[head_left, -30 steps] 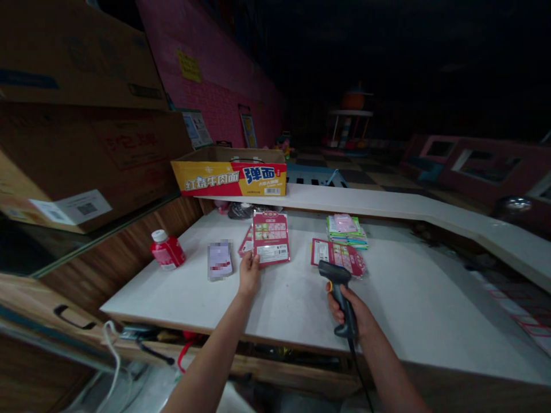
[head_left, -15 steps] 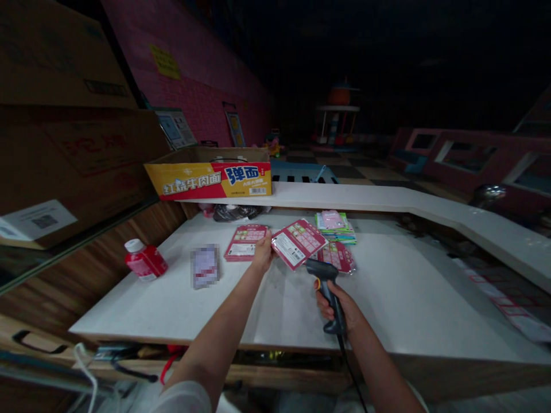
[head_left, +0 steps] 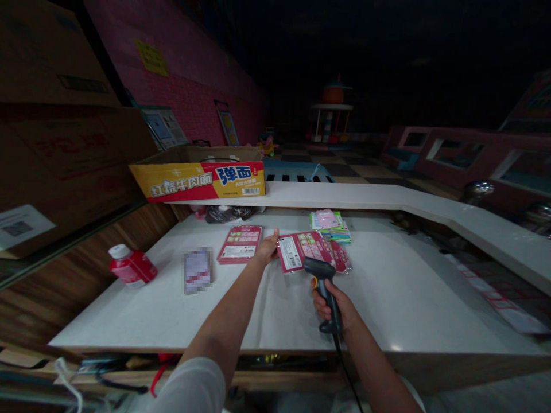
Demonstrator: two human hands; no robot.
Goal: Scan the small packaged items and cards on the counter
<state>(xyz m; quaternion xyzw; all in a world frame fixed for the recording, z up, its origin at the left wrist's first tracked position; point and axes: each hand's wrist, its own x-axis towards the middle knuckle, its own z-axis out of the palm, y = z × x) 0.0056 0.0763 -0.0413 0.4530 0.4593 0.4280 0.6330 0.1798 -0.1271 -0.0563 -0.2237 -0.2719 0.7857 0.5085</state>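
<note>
My left hand is closed at the left edge of a pink card packet with pictures and a barcode label. Its fingers are partly hidden. The packet is held over another pink packet on the counter. In my right hand is a dark barcode scanner, fingers wrapped round its handle and head pointing left at the packet; its cable hangs down past the counter's edge. Left of my left hand lies a stack of similar pink packets.
Green packets are stacked behind. On the left of the white counter are a red bottle with a white cap and a blurred-out flat item. A yellow-red noodle carton sits on the raised ledge, with brown cartons at left.
The packet in my left hand has turned and levelled out, lower over the packet beneath. My right hand keeps the scanner close to it. The whole view has shifted slightly.
</note>
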